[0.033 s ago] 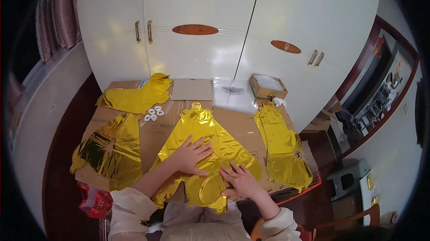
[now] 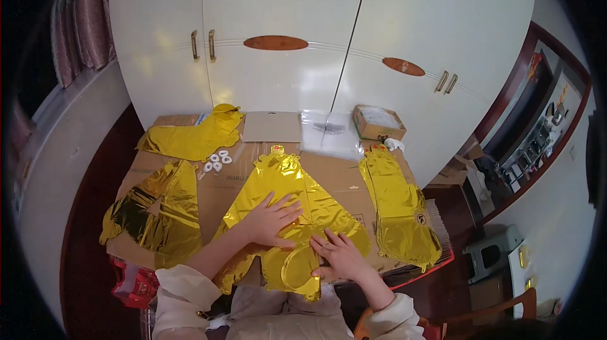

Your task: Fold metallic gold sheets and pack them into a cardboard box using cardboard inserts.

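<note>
The work surface is flattened cardboard (image 2: pixel 344 179) laid before white cabinet doors (image 2: pixel 284 74). Four gold foil balloons lie deflated on it: one at far left (image 2: pixel 158 210), one at upper left (image 2: pixel 193 138), one at right (image 2: pixel 398 210), and the centre balloon (image 2: pixel 294 198). Small white rings (image 2: pixel 216 161) sit between the two left balloons. A clear bag (image 2: pixel 329 133) and a small open box (image 2: pixel 379 122) lie at the far edge, clear of the hands. The left hand (image 2: pixel 270 221) lies flat, fingers spread, palm down on the centre balloon's middle. The right hand (image 2: pixel 340 254) presses flat, fingers extended, on its lower right part. Neither hand grasps anything. The balloon's lower end hangs over the near edge.
</note>
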Demonstrator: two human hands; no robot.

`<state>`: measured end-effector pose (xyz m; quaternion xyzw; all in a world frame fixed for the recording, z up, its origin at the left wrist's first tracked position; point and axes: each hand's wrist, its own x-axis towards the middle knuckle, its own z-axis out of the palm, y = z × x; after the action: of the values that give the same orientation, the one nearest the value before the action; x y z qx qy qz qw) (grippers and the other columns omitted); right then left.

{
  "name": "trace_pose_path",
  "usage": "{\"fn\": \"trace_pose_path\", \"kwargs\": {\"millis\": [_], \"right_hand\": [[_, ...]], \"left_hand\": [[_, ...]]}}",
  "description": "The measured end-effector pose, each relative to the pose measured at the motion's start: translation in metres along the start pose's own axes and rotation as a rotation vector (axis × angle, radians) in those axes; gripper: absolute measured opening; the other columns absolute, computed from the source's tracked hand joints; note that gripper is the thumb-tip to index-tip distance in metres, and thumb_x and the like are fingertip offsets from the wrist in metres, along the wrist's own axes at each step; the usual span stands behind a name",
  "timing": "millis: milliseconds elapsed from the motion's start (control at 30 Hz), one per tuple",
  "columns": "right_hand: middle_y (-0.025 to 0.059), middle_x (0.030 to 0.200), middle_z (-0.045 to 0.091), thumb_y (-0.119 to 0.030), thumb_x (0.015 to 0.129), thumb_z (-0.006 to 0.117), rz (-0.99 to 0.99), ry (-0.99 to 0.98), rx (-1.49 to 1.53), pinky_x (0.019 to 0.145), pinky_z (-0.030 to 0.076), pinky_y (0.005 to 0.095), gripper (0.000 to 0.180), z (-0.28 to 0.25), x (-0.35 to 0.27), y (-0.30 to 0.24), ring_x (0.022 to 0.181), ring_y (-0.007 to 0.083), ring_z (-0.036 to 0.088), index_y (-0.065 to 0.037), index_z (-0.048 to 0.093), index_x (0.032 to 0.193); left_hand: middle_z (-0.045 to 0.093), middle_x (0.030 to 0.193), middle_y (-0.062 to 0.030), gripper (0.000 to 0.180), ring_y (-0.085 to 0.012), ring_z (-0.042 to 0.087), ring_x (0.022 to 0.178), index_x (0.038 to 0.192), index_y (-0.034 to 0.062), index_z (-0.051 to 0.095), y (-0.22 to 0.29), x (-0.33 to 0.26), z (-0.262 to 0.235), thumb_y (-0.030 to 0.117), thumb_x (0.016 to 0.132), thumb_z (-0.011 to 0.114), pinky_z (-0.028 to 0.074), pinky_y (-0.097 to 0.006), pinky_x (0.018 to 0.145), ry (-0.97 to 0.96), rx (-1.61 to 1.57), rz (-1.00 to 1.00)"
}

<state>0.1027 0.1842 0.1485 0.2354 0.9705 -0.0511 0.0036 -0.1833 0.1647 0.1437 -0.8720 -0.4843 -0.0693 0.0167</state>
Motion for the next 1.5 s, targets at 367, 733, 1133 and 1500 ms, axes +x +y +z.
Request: {"fn": "trace_pose_path", "kwargs": {"millis": [367, 733, 1133, 1500], "right_hand": [[0.0035, 0.149, 0.041, -0.066, 0.077, 0.061, 0.0, 0.031, 0.002, 0.114, 0.024, 0.0544, 0.088, 0.004, -0.001, 0.001, 0.141, 0.0317, 0.032, -0.013, 0.044, 0.144], [0.0076, 0.132, 0.056, -0.044, 0.085, 0.064, -0.188, 0.255, 0.186, 0.112, 0.031, 0.0479, 0.051, 0.011, -0.023, -0.006, 0.133, 0.0233, 0.044, -0.01, 0.062, 0.123], [0.0106, 0.108, 0.062, -0.026, 0.082, 0.069, -0.163, 0.253, 0.339, 0.105, 0.042, 0.0439, 0.036, 0.017, -0.011, -0.003, 0.115, 0.0263, 0.057, -0.002, 0.065, 0.108], [0.0087, 0.141, 0.05, -0.068, 0.075, 0.06, -0.16, 0.187, 0.033, 0.112, 0.029, 0.0496, 0.085, 0.007, -0.005, 0.01, 0.135, 0.032, 0.041, -0.008, 0.054, 0.134]], "left_hand": [[0.029, 0.155, -0.0125, 0.089, -0.0407, 0.025, 0.142, 0.149, 0.018, 0.035, 0.026, 0.003, 0.009, 0.076, 0.082, 0.047, 0.022, -0.065, 0.109, -0.061, 0.047, 0.015], [0.031, 0.154, -0.0125, 0.089, -0.0407, 0.026, 0.141, 0.149, 0.0181, 0.035, 0.029, 0.004, 0.01, 0.075, 0.081, 0.049, 0.02, -0.064, 0.11, -0.054, 0.069, 0.019], [0.032, 0.154, -0.0119, 0.09, -0.0393, 0.027, 0.141, 0.148, 0.0191, 0.036, 0.028, 0.003, 0.011, 0.076, 0.08, 0.05, 0.02, -0.064, 0.11, -0.046, 0.054, 0.008], [0.032, 0.153, -0.0118, 0.09, -0.0396, 0.027, 0.141, 0.148, 0.02, 0.036, 0.028, 0.004, 0.012, 0.076, 0.079, 0.051, 0.02, -0.065, 0.11, -0.03, 0.036, 0.011]]}}
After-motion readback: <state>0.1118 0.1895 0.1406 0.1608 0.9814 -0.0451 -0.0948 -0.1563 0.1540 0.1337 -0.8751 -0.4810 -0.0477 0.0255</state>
